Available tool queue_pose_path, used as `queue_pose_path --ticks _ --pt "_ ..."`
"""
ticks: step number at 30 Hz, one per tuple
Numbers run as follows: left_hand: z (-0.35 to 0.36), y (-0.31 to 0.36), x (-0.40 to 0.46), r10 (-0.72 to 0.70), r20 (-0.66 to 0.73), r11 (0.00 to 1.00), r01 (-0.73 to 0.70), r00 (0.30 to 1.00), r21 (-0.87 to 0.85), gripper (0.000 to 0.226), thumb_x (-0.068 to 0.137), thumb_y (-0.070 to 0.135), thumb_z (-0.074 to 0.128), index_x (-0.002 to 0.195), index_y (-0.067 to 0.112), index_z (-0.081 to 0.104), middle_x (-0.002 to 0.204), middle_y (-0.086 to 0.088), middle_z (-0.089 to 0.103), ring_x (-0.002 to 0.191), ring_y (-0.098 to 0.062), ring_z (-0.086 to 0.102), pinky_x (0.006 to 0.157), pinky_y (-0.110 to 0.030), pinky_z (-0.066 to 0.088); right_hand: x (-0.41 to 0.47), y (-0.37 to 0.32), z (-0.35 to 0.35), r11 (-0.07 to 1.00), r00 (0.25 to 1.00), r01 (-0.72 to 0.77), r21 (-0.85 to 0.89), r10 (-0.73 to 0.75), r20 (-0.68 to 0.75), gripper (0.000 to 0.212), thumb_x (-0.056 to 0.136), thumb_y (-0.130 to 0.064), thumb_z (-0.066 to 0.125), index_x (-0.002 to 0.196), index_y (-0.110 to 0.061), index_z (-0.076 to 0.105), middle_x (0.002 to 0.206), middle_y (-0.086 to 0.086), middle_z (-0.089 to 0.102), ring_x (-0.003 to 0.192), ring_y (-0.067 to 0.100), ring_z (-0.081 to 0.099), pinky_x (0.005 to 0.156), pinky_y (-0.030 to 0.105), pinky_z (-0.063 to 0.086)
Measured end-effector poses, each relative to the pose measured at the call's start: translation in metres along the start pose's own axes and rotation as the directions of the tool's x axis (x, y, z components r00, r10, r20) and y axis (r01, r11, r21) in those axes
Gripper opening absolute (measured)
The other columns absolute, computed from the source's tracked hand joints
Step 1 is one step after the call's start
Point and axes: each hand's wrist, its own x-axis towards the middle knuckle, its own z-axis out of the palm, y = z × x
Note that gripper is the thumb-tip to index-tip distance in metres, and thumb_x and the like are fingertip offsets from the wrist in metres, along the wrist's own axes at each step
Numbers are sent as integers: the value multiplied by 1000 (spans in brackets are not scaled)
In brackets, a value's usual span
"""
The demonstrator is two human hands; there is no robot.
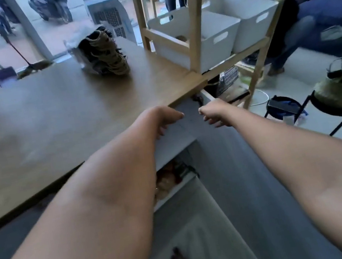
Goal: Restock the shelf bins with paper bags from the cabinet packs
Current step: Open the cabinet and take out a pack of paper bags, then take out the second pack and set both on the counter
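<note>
Both hands [163,117] [212,112] at white cabinet door [175,133], fingers curled.

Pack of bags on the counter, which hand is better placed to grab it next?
Probably the left hand: it sits at the counter edge, on the pack's side. The right hand lies further right, below the shelf, and would have to cross over.

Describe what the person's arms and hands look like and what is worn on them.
Both forearms are bare up to the bottom edge of the picture: no sleeves show. The left hand and right hand wear no gloves, and no watch, bracelet or ring is visible. The picture is too blurred to tell finer marks.
</note>
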Motion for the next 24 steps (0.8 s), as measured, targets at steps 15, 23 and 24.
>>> queue_pose_path --ticks 15,23,24 --pt "85 -199 -10 -225 -21 965 226 974 131 50 98 33 46 140 6 47 135 -15 54 106 -25 54 100 -34 40 -11 58 159 984 944 -39 -175 94 317 18 96 -26 44 106 -12 50 83 7 58 69 20 54 70 32 47" --pt "86 -299 44 -335 -393 942 309 856 -129 62 101 44 32 143 -1 40 150 -26 34 137 -39 36 108 -33 33 40 72 248 992 893 -74 -100 110 436 93 65 -70 59 138 -14 46 127 12 60 111 32 60 99 50 48" --pt "82 -304 51 -341 -441 940 298 830 -167 62 100 43 33 144 0 39 150 -27 33 137 -40 36 108 -35 34 42 67 251 997 893 -63 -48 78 444 92 69 -70 59 139 -13 44 129 11 57 115 30 57 102 48 46"
